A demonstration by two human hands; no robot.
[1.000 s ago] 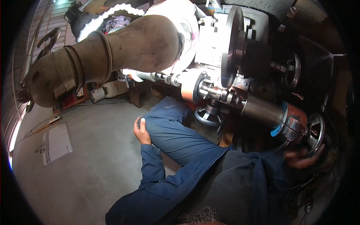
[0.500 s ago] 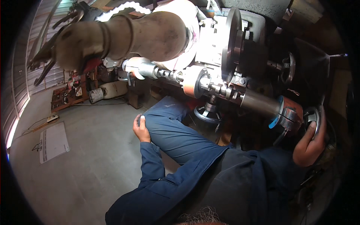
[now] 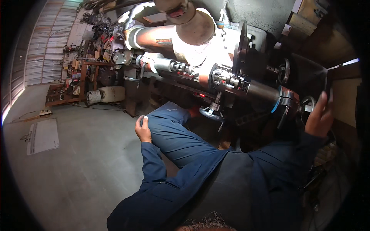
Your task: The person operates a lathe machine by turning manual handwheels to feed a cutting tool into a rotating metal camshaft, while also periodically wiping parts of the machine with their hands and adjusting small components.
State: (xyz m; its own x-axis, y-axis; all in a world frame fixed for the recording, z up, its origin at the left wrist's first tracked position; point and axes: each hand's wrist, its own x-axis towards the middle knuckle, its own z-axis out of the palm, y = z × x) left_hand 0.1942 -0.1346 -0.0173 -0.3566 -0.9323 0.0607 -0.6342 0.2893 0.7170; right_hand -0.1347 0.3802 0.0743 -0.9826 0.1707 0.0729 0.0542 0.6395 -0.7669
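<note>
My left hand (image 3: 143, 131) rests on my bent knee, thumb raised and apart from the loosely curved fingers, holding nothing. At the right, my right hand (image 3: 320, 117) is raised with its fingers stretched up, close by a metal handwheel (image 3: 308, 104) at the end of a lathe-like machine; whether it touches the rim I cannot tell. A shiny stepped shaft (image 3: 227, 79) lies lengthwise along the machine. To its right are a dark metal cylinder (image 3: 262, 93) and an orange clamp (image 3: 293, 100) with a lever. Behind the shaft stands a large thin disc (image 3: 240, 48).
Another handwheel (image 3: 211, 114) sticks out below the machine near my knee. A beige rounded part (image 3: 195, 29) hangs overhead. To the left are a cluttered rack (image 3: 82, 82), a gas-cylinder-like tank (image 3: 111, 94), a power strip (image 3: 45, 112) and a white board (image 3: 43, 136) on the floor.
My right hand has come off the handwheel's rim and straightened its fingers. My left hand stays on the knee. The view has shifted, with the overhead beige part now higher and farther right.
</note>
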